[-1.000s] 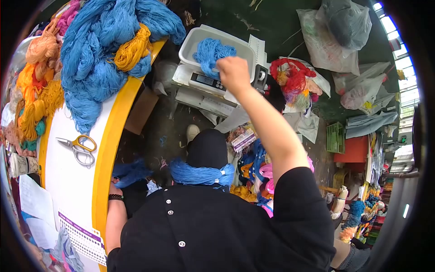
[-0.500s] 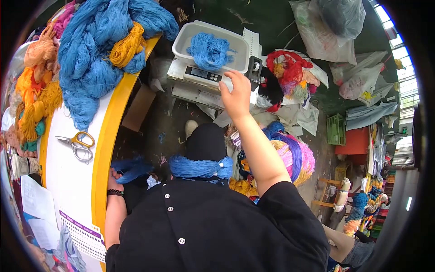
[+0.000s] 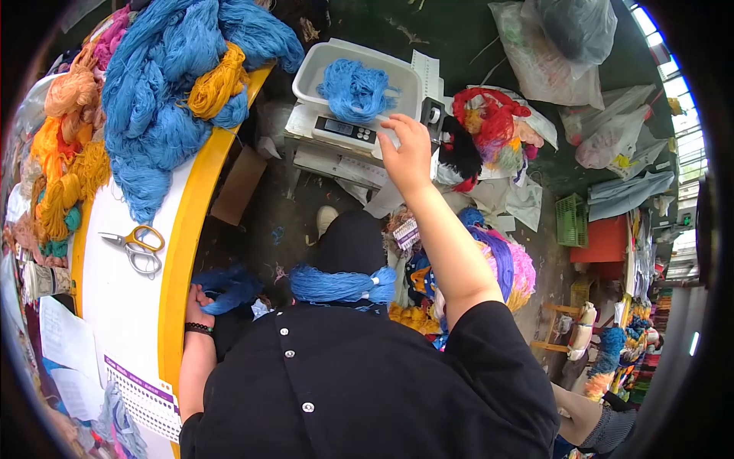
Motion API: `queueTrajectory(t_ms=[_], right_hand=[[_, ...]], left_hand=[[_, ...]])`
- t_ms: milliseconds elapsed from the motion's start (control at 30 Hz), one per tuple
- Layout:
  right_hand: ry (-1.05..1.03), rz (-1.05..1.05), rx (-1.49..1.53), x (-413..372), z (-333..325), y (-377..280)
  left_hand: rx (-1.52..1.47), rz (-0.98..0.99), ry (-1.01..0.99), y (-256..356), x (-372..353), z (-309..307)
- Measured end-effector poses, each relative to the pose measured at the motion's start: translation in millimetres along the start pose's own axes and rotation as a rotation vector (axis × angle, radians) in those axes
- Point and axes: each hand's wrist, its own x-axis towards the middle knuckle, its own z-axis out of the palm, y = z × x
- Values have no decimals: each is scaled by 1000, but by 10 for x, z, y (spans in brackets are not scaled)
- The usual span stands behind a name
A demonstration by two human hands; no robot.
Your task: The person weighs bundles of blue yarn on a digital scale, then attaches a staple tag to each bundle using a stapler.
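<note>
A white plastic tray [image 3: 306, 76] sits on a digital scale [image 3: 345, 128], with a loose blue yarn bundle [image 3: 355, 90] inside. My right hand [image 3: 407, 149] hovers at the scale's front right corner, its fingers apart and nothing in them. Low at the left, beside the table's yellow edge, my left hand [image 3: 199, 304] is closed on a dark blue yarn hank [image 3: 228, 289]. Another blue hank [image 3: 340, 284], tied with white at its right end, lies across my lap.
On the white table [image 3: 115, 306] at left are scissors [image 3: 136, 249], a large blue yarn pile [image 3: 157, 99] and a punched card [image 3: 141, 390]. Red yarn [image 3: 489, 115] and plastic bags [image 3: 554, 53] lie at right. Part of another person's arm [image 3: 577, 413] shows lower right.
The whole view has shifted slightly. My right hand stays near the scale's corner, its fingers a little more curled. My left hand still holds the dark blue hank.
</note>
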Motion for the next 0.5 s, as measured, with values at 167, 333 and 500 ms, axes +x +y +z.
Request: queueTrajectory(t_ms=[167, 333, 500], right_hand=[[-4, -30, 49, 167, 120, 3], [4, -97, -62, 341, 268, -89], [-128, -25, -40, 481, 386, -48]], left_hand=[[0, -12, -43, -16, -21, -34], [47, 5, -29, -44, -62, 16], [72, -47, -92, 7, -76, 13]])
